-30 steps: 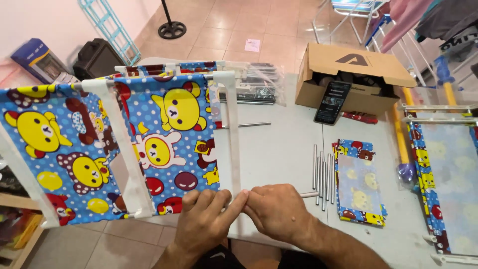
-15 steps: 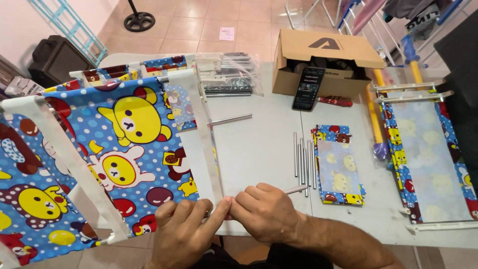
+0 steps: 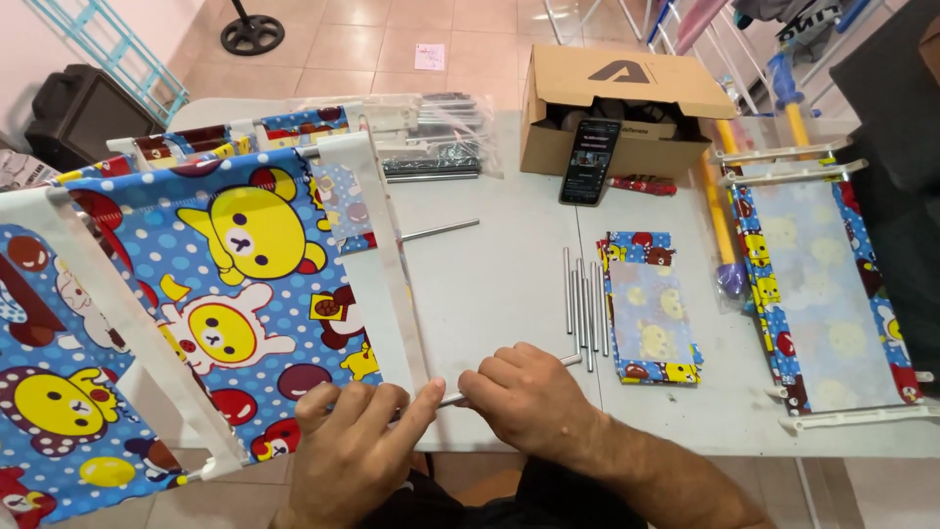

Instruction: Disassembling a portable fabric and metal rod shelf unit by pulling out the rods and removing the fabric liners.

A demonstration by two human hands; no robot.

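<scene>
Lying nearly level, thin grey metal rod (image 3: pixel 509 377) pointed at white frame rail (image 3: pixel 392 264); both hands' fingers (image 3: pixel 494 377) pinched it.

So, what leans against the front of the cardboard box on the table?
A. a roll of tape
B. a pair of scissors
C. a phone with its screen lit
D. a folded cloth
C: a dark phone stands propped against the front of the cardboard box, its screen showing a picture; no scissors, tape or cloth lean there.
</scene>
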